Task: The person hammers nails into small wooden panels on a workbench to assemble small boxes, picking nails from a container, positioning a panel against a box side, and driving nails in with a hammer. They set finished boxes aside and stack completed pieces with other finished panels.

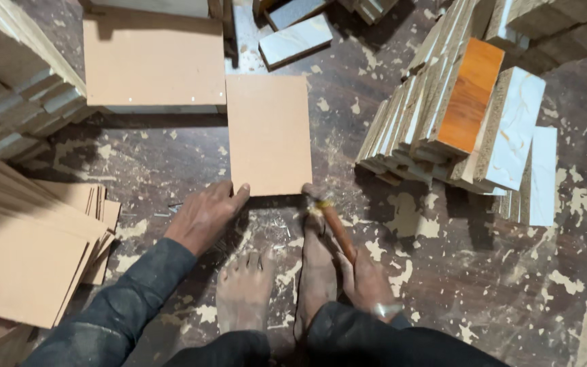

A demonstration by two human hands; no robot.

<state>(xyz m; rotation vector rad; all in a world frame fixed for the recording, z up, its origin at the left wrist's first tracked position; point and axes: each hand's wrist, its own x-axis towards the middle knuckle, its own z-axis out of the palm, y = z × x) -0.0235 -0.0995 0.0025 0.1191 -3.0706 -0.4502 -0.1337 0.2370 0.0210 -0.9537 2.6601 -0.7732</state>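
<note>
A flat rectangular tan fibreboard panel [268, 133] lies on the stained, sawdust-strewn floor [171, 156], just ahead of the person's bare feet [280, 278]. The left hand [205, 216] rests open, fingertips touching the panel's near left corner. The right hand [368, 282] is closed around a reddish wooden-handled hammer [338, 228] — its head meets the panel's near right corner. Right of the panel leans a stack of laminated chipboard pieces [456, 122].

The hammer [338, 228] head (at the board's corner) is blurred.
</note>
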